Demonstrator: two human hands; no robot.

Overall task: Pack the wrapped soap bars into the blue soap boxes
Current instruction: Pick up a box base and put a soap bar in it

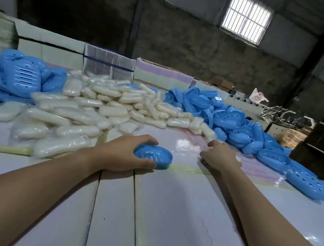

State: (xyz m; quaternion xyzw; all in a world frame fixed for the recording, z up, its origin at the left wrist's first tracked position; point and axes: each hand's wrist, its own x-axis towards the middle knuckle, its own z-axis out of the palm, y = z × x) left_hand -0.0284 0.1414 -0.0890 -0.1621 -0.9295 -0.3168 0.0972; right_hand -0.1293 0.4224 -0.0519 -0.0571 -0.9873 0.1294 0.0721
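Your left hand (124, 153) grips a blue soap box (154, 157), slotted side up, mid-worktop (169, 210). Your right hand (219, 155) is curled beside it; blur hides whether it holds anything. Wrapped soap bars (92, 107) are heaped toward the far edge, with loose blue boxes (244, 127) piled along the right edge and more at the far left corner.

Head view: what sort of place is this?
Probably a factory or warehouse packing bench: a heap of wrapped soap bars, piles of blue soap boxes, stacked flat cartons, bare walls and a barred window.
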